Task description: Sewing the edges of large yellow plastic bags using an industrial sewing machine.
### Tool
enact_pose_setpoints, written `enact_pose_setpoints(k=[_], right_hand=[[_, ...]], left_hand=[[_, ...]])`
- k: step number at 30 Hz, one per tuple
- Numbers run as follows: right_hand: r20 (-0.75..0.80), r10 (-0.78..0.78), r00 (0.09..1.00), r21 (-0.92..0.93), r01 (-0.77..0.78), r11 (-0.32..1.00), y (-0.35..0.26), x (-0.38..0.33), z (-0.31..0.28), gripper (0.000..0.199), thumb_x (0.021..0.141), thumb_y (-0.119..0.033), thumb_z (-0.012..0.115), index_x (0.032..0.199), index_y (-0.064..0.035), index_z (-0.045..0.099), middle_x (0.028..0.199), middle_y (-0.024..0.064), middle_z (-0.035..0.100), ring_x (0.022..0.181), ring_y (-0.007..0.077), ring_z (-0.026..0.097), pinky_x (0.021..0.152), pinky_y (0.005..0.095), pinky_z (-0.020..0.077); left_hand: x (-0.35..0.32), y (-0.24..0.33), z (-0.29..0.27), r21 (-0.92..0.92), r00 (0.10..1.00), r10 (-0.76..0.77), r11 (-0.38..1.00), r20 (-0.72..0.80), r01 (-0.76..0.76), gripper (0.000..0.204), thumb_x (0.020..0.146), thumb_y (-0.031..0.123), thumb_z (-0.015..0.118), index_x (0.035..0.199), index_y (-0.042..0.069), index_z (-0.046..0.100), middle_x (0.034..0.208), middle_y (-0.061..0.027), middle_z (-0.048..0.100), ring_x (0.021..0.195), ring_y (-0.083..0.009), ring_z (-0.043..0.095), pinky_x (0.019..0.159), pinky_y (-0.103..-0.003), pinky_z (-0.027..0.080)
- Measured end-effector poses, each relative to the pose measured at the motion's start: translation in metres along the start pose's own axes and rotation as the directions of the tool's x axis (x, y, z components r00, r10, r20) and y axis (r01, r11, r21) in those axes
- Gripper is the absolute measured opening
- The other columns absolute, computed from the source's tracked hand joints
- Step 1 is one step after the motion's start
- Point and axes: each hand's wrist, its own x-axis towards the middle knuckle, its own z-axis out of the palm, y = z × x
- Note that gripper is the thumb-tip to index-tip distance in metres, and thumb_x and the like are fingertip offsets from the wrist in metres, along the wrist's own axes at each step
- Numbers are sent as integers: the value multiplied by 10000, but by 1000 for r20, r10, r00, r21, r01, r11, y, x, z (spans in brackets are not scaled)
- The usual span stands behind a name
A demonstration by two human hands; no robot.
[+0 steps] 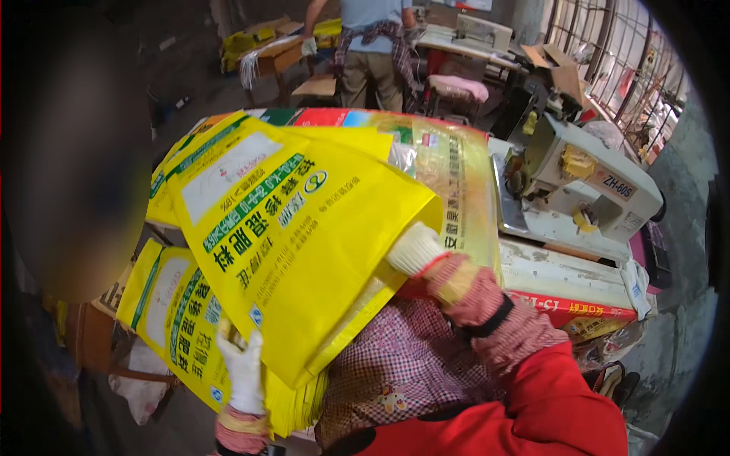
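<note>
A large yellow printed woven sack (334, 228) lies tilted across the middle, on top of other yellow sacks. My right hand (417, 249), in a white knit glove, reaches into or under the sack's right end; its fingers are hidden there. My left hand (242, 368), also white-gloved, is at the sack's lower left edge with thumb and fingers apart. Beside it, a stack of similar yellow sacks (171, 311) fans out at the lower left. Checked cloth (411, 349) covers my lap below the sack.
A white sewing machine (593, 178) stands on the right of the worktable. Shiny printed sacks (464, 175) cover the table behind the yellow ones. Farther back, a person in a blue shirt (372, 15) stands near a stool with a pink cushion (458, 89). A dark blur fills the left side.
</note>
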Motion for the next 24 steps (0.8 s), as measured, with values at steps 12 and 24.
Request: enact_pose_setpoints(k=[12,24], right_hand=[[-591,-191,784,-106,159,982,-45,66,79,390,760,-253,519,1133,-156,583,1093,66,613,951,237,595,690,439,495],[-679,-306,668,218,581,784,25,-72,1,204,745,-157,534,916,-114,636,775,105,591,675,311,592,609,387,491]], left_hand=[[-12,-46,-6,580,785,301,542,542,-609,232,886,221,493,879,2,567,809,-133,536,782,-258,516,678,-346,423],[1,-124,20,35,954,97,993,282,-111,181,907,171,506,981,24,584,844,-51,564,763,-152,515,661,-304,451]])
